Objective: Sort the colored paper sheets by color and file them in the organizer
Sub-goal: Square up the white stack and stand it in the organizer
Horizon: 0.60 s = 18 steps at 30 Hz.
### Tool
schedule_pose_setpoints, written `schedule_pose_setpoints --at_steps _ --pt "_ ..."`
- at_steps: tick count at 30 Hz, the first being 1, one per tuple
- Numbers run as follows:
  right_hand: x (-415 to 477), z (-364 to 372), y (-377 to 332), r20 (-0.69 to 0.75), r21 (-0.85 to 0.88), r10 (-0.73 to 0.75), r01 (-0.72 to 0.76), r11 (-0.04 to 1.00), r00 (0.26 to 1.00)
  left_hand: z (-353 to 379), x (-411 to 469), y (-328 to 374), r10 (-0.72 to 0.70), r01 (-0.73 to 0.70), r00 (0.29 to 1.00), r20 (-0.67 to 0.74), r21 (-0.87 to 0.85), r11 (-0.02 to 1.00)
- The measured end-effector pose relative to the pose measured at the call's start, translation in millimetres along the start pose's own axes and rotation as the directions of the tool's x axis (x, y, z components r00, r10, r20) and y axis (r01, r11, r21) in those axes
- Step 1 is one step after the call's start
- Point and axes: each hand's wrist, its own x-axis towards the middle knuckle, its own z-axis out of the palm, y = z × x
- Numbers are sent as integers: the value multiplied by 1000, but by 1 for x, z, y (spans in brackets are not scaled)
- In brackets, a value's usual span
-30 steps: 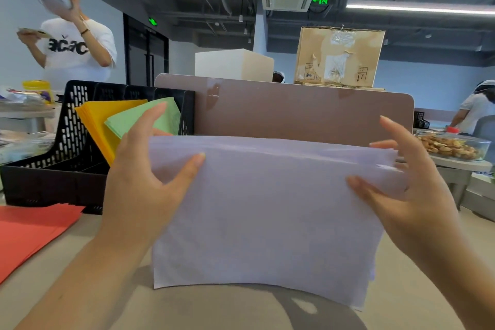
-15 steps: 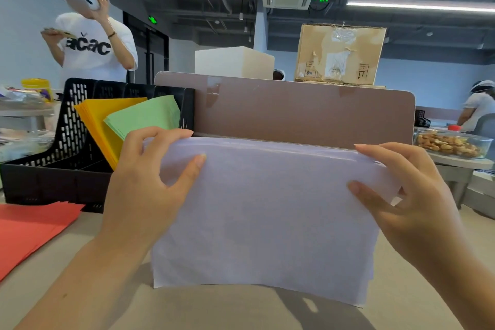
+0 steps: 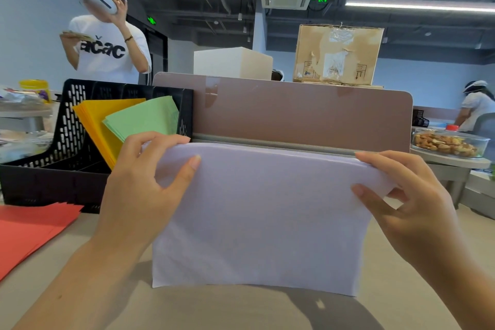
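Lavender sheets (image 3: 262, 217) as one stack, upright on the long lower edge, resting on the counter (image 3: 241, 311) close to the front. Held at both upper corners. Left hand (image 3: 139, 190) with thumb flat on the near face and fingers (image 3: 160, 139) curled over the top edge. Right hand (image 3: 409, 203) likewise, pinching the right corner between thumb and curled fingers. Bare counter before the stack and open room to either side of it.

At the left edge, red sheets (image 3: 29, 230) flat on the counter, loosely overlapped. Behind those, the black organizer (image 3: 53, 179), left of the stack and just behind the left hand, holding yellow sheets (image 3: 99, 120) with green sheets (image 3: 144, 120) leaning in front; whether in one slot or two, impossible to tell.

Directly behind the stack, a brown divider panel (image 3: 294, 115) closing off the far edge. Beyond it, a white box (image 3: 230, 61) and a cardboard box (image 3: 337, 53).

Against a second ago: fingers of both hands then spread and lifted clear of the top edge, now folded down over it. Stack in much the same spot on the counter.
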Motion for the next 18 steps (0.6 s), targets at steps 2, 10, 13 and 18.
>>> schedule_pose_setpoints --at_steps 2,10,13,18 --pt "-2 2 -2 -29 147 70 -65 987 997 1 0 -2 4 -5 1000 -13 -41 999" --pt "-31 28 18 560 636 419 -695 335 715 12 -18 -20 -346 646 762 547 -674 357" --pt "-31 31 6 516 615 394 -649 448 761 16 -18 -11 -454 578 809 373 -641 504" --pt "-21 23 1 508 639 307 -591 493 805 17 -13 -3 -452 555 823 344 -660 506"
